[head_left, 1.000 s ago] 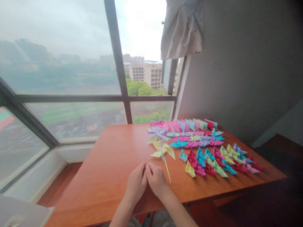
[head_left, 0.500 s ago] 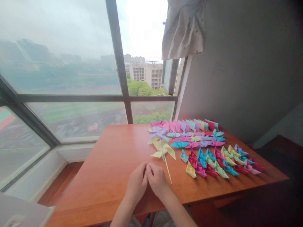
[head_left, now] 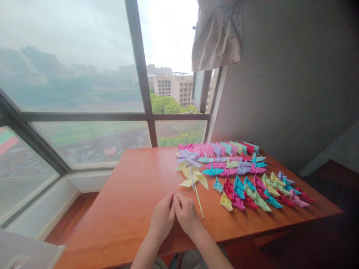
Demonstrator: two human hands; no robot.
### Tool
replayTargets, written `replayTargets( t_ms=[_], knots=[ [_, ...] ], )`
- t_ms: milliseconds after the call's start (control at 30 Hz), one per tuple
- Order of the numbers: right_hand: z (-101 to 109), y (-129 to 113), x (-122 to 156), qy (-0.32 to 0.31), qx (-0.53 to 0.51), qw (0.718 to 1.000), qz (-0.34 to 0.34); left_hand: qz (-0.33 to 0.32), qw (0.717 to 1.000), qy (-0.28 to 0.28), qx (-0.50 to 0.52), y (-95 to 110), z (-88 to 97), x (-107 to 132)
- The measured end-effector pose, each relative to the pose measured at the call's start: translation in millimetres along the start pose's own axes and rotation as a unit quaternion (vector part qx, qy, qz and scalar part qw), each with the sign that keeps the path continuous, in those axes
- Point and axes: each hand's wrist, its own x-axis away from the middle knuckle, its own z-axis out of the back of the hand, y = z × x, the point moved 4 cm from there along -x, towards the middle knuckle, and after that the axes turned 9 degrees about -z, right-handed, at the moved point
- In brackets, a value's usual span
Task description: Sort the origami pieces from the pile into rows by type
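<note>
My left hand [head_left: 162,218] and my right hand [head_left: 185,214] rest side by side on the orange-brown wooden table [head_left: 131,194], fingertips meeting, fingers curled down. Whatever lies under the fingertips is hidden. Just right of my right hand lies a yellow paper pinwheel [head_left: 193,178] on a thin stick [head_left: 199,203]. A purple pinwheel [head_left: 188,157] lies behind it. Several folded paper pieces [head_left: 249,192] in red, blue, green, yellow and pink lie in rows to the right.
More folded paper shapes [head_left: 224,149] line the table's far edge by the grey wall [head_left: 280,74]. A large window [head_left: 84,82] runs behind the table, with a cloth [head_left: 217,33] hanging at its top right. The table's front edge is close to my forearms.
The view shifted very slightly; my hands stay together in the same spot on the table.
</note>
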Motion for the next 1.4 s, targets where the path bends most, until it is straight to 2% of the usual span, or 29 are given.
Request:
replayTargets(
  t_ms=[1400],
  knots=[
    [-0.7,1.5,0.1,0.003,-0.001,1.000,0.001,0.002,1.000,-0.001,-0.005,-0.2,-0.5,-0.8]
  ],
)
